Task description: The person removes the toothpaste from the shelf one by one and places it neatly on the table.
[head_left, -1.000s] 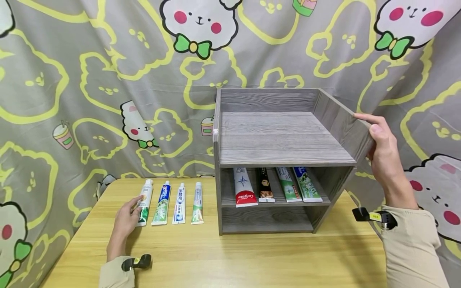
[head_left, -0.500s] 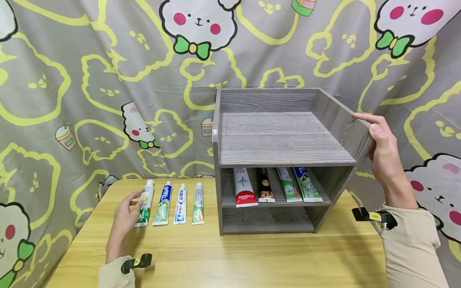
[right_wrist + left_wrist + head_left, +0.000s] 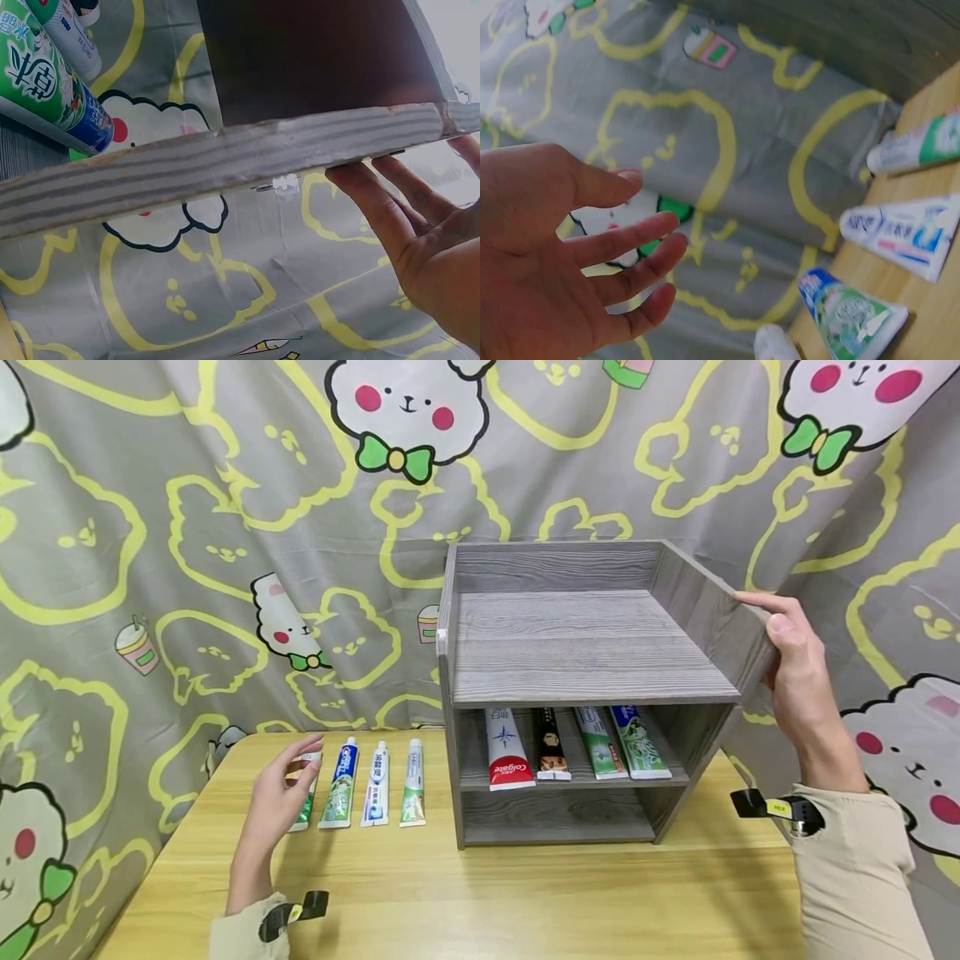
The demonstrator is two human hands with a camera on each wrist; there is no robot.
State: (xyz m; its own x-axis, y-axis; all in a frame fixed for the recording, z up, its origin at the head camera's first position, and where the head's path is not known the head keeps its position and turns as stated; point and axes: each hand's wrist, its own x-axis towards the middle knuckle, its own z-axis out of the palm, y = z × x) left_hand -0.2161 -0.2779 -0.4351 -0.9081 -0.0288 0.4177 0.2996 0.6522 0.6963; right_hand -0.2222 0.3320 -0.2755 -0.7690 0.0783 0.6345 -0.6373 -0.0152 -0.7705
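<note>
My left hand [image 3: 273,797] hovers over the leftmost white-and-green toothpaste tube [image 3: 303,815], hiding much of it. In the left wrist view its fingers are spread and hold nothing. To its right lie a blue-and-green toothpaste tube [image 3: 341,783], a white-and-blue one [image 3: 376,785] and a slim white-and-green one [image 3: 412,785]. My right hand [image 3: 801,681] holds the right side panel of the grey wooden desk shelf [image 3: 592,647]; its fingers [image 3: 371,199] lie against the outer face. On the middle level rest a red-and-white Colgate tube [image 3: 510,752], a black tube [image 3: 552,747] and two green-and-white tubes [image 3: 600,747].
The shelf's lower level [image 3: 555,818] lies just above the wooden table [image 3: 420,893]. A grey curtain [image 3: 187,527] with cartoon figures hangs behind the table and along both sides.
My left hand has risen off the leftmost toothpaste tube and shifted slightly right, its fingers now above the tube. My right hand stays on the shelf panel.
</note>
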